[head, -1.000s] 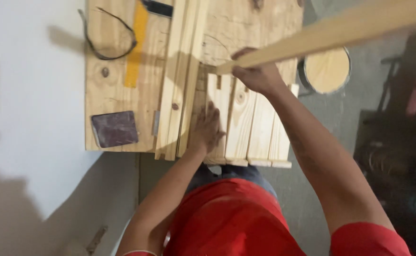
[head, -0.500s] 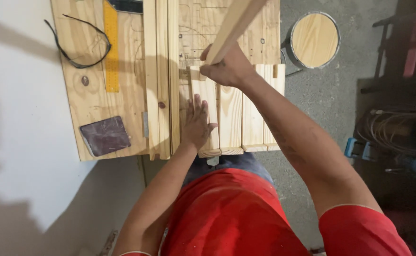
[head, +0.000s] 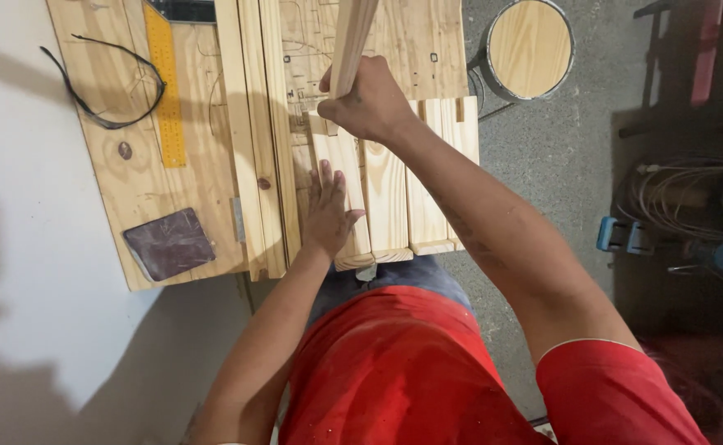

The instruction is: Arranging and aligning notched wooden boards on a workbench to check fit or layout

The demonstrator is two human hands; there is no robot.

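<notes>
Right hand point(head: 371, 103) is clenched in a full fist around the lower end of a long pine strip point(head: 352, 41), which rises from the fist toward the far edge of the workbench point(head: 143, 185) and runs out of frame at the top. Left hand point(head: 328, 214) lies flat, fingers spread and pressed down on the leftmost of several short pine boards point(head: 386, 198) laid side by side at the near end of the workbench, just below the fist.

Risk, as judged: the strip is gripped at one end only, so most of its length hangs unsupported; a slack grip or a twist could let it swing or drop onto the boards. The boards overhang the near edge of the workbench, and uneven pressure from the flat hand could tip or shift them. The spread fingers sit close under the strip's lower end and could be pinched if it comes down.

Also on the workbench: a yellow ruler point(head: 166, 91) and a black looped cord point(head: 106, 82) toward its far left, a dark sanding pad point(head: 169, 243) at its near left corner. A round wooden stool point(head: 530, 45) stands on the floor to the right of the workbench
</notes>
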